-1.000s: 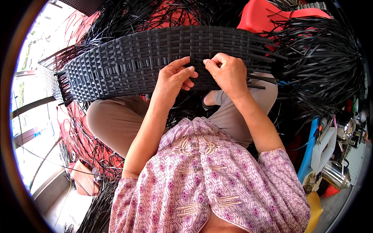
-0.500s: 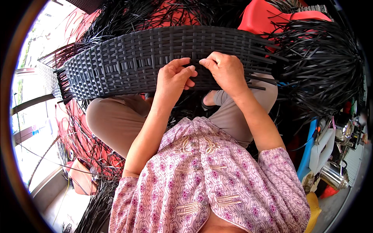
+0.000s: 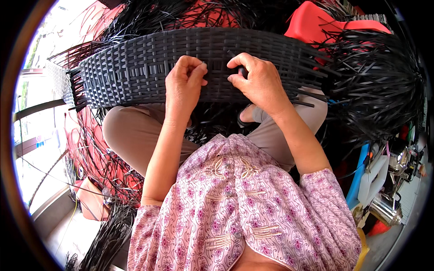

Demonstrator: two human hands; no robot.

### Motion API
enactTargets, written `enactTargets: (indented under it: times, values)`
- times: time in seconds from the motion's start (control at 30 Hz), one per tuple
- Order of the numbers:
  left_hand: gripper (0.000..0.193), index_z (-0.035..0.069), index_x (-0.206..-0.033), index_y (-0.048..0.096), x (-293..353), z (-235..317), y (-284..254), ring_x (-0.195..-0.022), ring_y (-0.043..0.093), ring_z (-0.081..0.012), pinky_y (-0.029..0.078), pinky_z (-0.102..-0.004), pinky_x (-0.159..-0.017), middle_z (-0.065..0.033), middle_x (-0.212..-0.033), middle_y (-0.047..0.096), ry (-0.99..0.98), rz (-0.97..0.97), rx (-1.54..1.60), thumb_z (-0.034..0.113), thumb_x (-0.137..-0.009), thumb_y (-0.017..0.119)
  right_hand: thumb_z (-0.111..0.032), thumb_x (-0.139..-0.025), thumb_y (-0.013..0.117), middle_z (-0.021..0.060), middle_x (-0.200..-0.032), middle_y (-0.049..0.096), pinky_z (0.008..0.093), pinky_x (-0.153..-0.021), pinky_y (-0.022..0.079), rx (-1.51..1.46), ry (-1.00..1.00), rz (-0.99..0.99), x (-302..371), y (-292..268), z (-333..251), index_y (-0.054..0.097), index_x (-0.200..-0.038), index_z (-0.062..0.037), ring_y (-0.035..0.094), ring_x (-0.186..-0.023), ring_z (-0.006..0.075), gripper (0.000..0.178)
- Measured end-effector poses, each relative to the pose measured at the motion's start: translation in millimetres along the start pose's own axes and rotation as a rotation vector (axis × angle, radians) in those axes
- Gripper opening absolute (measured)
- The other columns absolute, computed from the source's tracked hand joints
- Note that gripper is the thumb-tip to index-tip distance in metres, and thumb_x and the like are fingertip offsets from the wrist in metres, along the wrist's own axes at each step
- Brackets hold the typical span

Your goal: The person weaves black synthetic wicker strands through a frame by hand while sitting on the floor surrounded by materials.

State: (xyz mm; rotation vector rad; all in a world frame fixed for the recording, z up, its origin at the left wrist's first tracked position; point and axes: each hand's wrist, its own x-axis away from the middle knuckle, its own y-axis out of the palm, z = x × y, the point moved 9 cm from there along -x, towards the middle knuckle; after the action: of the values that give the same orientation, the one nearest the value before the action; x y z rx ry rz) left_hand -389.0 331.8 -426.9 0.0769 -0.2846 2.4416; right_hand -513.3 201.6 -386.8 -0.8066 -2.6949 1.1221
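Note:
A curved panel of black woven strips [image 3: 135, 67] lies across in front of my knees, with loose strip ends sticking out at both sides. Over its middle, my left hand [image 3: 184, 86] is closed, thumb and forefinger pinched together; whatever sits at the fingertips is too small to name. My right hand [image 3: 260, 83] is a little to the right, above the weave. Its thumb and forefinger stand apart, while a short dark piece that looks like a black strip [image 3: 244, 72] shows within the curled fingers. The palms of both hands are hidden.
Heaps of loose black strips [image 3: 375, 81] lie right and behind the panel. A red plastic stool [image 3: 312, 25] is at the back right. Near my right side are a white plastic container [image 3: 374, 178] and a metal pot [image 3: 386, 207]. A pinkish box [image 3: 91, 198] stands lower left.
My hands have moved apart, the left shifting left and slightly away from me. My right thumb and forefinger have spread from a pinch. The panel sits slightly higher and further right in view.

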Motion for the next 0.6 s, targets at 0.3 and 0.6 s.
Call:
enactTargets:
  times: [0.3,0.6]
  values:
    - [0.025,-0.001,-0.116,0.068,4,-1,38,-0.071,0.063,-0.0074,0.053,-0.0230,-0.064,-0.0053,-0.086,0.070,0.136,-0.140,-0.165,0.008,-0.093,0.068,-0.011,-0.094,0.061,0.0139,-0.093,0.071,0.0362,-0.075,0.053,-0.125,-0.045,-0.033,13,-16,20,0.068,-0.103,-0.0021,0.069,-0.083,0.0273,0.014]
    - [0.037,-0.005,-0.124,0.064,12,-7,55,-0.064,0.062,-0.0084,0.050,-0.0237,-0.058,-0.0069,-0.085,0.070,-0.077,-0.221,-0.108,0.015,-0.093,0.067,-0.003,-0.090,0.056,0.0130,-0.069,0.062,0.0407,-0.066,0.050,0.009,-0.010,-0.012,15,-11,33,0.060,-0.111,-0.0025,0.064,-0.066,0.0291,0.021]
